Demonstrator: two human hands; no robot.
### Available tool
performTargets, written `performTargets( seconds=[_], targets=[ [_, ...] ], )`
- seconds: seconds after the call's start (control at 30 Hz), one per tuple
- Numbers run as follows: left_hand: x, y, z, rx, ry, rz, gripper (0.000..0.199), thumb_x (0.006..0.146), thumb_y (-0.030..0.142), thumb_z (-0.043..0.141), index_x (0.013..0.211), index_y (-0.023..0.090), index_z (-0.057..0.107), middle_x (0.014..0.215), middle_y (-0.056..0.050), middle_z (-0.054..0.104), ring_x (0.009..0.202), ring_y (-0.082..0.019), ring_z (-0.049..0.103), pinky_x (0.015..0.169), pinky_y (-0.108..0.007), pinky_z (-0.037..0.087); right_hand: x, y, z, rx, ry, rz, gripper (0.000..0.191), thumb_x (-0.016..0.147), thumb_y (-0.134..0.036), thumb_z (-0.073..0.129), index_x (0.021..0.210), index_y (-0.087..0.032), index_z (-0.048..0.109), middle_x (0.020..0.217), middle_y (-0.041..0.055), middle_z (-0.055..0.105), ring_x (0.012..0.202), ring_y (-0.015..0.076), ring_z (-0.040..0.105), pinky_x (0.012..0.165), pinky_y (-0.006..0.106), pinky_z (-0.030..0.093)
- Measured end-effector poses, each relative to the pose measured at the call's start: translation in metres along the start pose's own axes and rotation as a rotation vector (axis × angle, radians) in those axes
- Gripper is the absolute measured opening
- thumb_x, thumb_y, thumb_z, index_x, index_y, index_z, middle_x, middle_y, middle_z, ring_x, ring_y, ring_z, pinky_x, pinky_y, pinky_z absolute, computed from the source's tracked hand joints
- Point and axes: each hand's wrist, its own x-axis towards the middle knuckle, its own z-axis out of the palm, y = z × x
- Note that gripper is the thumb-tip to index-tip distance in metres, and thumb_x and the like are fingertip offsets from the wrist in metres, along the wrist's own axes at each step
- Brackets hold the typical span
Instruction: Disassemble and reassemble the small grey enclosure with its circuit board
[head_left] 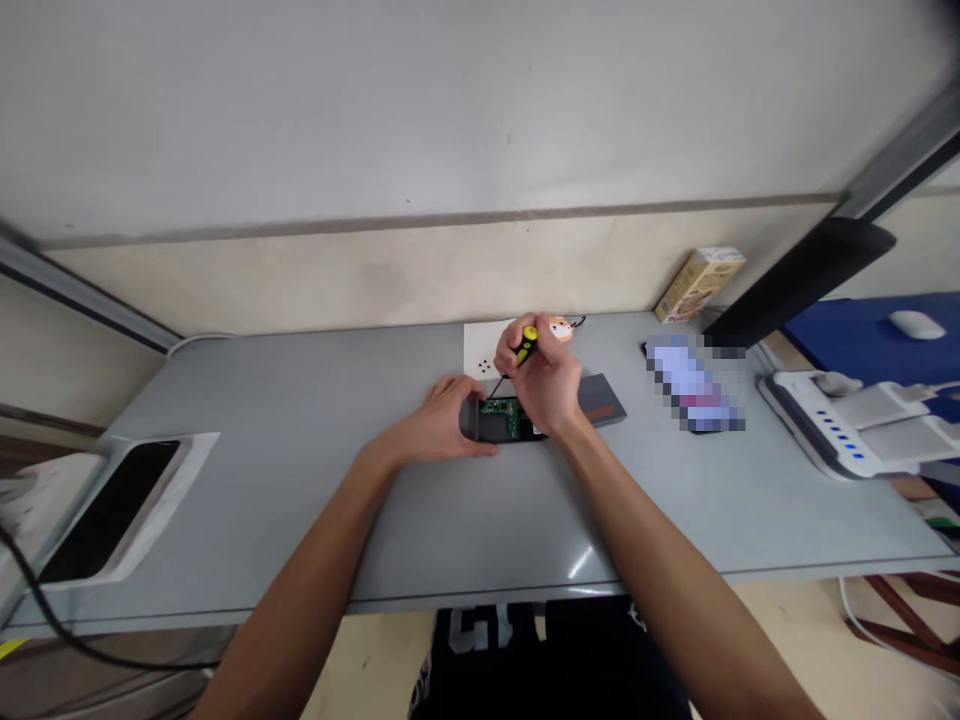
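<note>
We seem mid-screwdriving: left hand (448, 415) pinching dark oblong device (493, 429) at nine o'clock, right hand (551, 382) clenching yellow-black screwdriver (526, 346); next likely needs steady pressure.

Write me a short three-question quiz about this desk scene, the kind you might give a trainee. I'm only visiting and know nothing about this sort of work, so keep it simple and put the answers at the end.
1. Which of the person's two hands grips the yellow-and-black screwdriver?
2. True or false: the green circuit board in the dark device is exposed.
3. What colour are the small rectangles in a row on the white power strip? A: red. B: blue. C: orange.

Key:
1. The right hand.
2. True.
3. B.
</note>
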Motion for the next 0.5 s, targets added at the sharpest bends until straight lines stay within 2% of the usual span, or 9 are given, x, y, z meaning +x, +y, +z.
performTargets(
  seconds=[0.33,0.5],
  targets=[
    [0.0002,-0.0035,0.0006,0.006,-0.013,0.003,0.067,0.06,0.055,0.086,0.112,0.026,0.055,0.125,-0.009,0.051,0.125,-0.036,0.047,0.104,-0.052,0.046,0.0,0.0011,0.0,-0.001,-0.035,0.015,0.044,0.101,-0.055,0.046,0.073,-0.022,0.053,0.069,-0.0003,0.037,0.058,0.0122,0.036,0.055,0.027,0.037],
    [0.0002,-0.0012,0.0001,0.007,-0.016,0.005,0.064,0.061,0.054,0.086,0.111,0.026,0.056,0.123,-0.008,0.053,0.124,-0.036,0.049,0.104,-0.052,0.046,-0.0006,0.0018,0.0008,-0.041,-0.013,0.011,0.044,0.1,-0.057,0.047,0.073,-0.023,0.052,0.068,-0.0007,0.037,0.058,0.0126,0.035,0.055,0.028,0.035]
  ],
)
